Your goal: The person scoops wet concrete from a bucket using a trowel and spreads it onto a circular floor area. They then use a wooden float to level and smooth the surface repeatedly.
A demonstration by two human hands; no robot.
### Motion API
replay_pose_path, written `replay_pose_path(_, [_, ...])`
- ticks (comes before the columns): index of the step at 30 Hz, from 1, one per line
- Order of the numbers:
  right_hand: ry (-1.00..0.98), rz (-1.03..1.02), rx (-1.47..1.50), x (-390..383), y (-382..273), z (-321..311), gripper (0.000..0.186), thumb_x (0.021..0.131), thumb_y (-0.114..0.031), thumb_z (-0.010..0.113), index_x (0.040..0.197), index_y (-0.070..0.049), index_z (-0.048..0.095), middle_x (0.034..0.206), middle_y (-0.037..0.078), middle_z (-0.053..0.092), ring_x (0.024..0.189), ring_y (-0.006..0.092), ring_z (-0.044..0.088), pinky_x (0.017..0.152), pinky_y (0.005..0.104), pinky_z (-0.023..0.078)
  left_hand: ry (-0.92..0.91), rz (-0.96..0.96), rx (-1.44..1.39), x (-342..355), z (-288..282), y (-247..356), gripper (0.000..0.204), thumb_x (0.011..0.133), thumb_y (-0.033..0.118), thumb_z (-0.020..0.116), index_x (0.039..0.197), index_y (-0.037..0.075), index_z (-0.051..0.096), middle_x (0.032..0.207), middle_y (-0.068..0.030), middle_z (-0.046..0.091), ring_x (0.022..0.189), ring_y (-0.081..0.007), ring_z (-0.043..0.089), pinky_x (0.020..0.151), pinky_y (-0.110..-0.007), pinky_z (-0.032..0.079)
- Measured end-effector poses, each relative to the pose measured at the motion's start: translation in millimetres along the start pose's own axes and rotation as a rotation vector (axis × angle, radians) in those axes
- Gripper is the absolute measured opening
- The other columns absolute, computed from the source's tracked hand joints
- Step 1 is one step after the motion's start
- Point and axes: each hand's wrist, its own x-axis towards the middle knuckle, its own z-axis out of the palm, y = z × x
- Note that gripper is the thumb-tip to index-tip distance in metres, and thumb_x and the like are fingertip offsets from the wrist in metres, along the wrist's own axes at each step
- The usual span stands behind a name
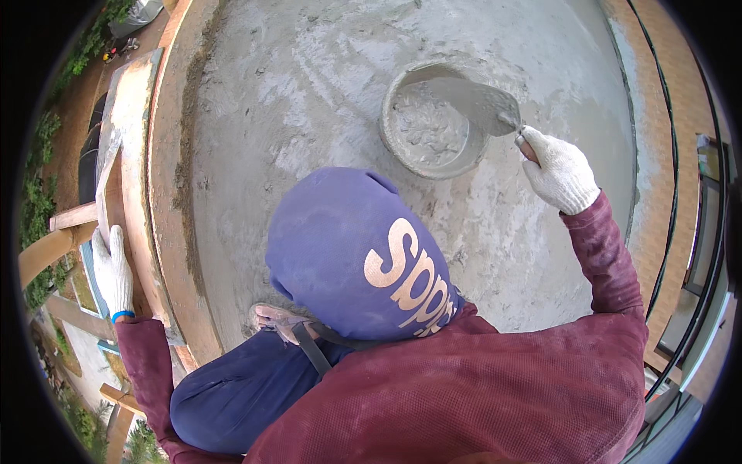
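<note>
My right hand, in a white knitted glove, is closed round the short wooden handle of a trowel. Wet grey mortar coats the trowel's blade, which lies over the right side of a round tub. Inside the tub is wet mortar. Far to the left, my gloved left hand lies along the outer side of a ledge with its fingers stretched out. A thin pale strip runs forward from near those fingertips; I cannot tell whether they touch it.
Grey, mortar-smeared floor surrounds the tub. A raised ledge borders it on the left, with a drop and greenery beyond. Black cables pass on the right. Blue printed cloth, seemingly over my bent knee, fills the middle.
</note>
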Motion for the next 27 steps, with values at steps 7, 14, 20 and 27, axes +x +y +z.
replay_pose_path(7, [-0.455, 0.449, 0.565, 18.9, -30.6, 10.0, 0.037, 0.106, -0.029, 0.053, 0.127, 0.000, 0.061, 0.101, 0.027, 0.072, 0.098, 0.0429, 0.072, 0.086, 0.0471, 0.055, -0.034, 0.010, -0.047, -2.9, -1.0, 6.7, 0.069, 0.108, 0.043, 0.058, 0.152, -0.009, 0.048, 0.149, -0.0271, 0.058, 0.137, -0.0356, 0.057, 0.115, -0.039, 0.041])
replay_pose_path(14, [-0.331, 0.269, 0.424, 25.1, -11.5, 40.1, 0.040, 0.104, -0.033, 0.057, 0.121, 0.001, 0.069, 0.104, 0.023, 0.072, 0.099, 0.0386, 0.071, 0.090, 0.0452, 0.054, 0.001, 0.025, -0.013, -2.4, 4.1, 1.4, 0.069, 0.108, 0.045, 0.058, 0.151, -0.008, 0.049, 0.146, -0.0255, 0.060, 0.133, -0.0348, 0.059, 0.113, -0.039, 0.042])
replay_pose_path(20, [-0.428, 0.431, 0.779, 48.8, -1.9, 53.5, 0.040, 0.104, -0.031, 0.061, 0.132, -0.005, 0.070, 0.094, 0.007, 0.068, 0.077, 0.0173, 0.063, 0.070, 0.0329, 0.053, -0.022, 0.004, -0.042, -0.7, 7.2, -1.1, 0.071, 0.108, 0.049, 0.054, 0.152, -0.007, 0.047, 0.151, -0.0278, 0.052, 0.142, -0.0415, 0.050, 0.119, -0.044, 0.036])
replay_pose_path(27, [-0.281, 0.416, 1.141, 2.6, 25.7, 118.0, 0.047, 0.103, -0.035, 0.066, 0.142, -0.010, 0.066, 0.083, -0.003, 0.059, 0.064, 0.0068, 0.052, 0.057, 0.0253, 0.045, -0.072, -0.006, -0.130, 1.2, 4.3, -6.7, 0.076, 0.108, 0.051, 0.054, 0.154, -0.008, 0.044, 0.157, -0.0275, 0.048, 0.146, -0.0374, 0.047, 0.121, -0.042, 0.034])
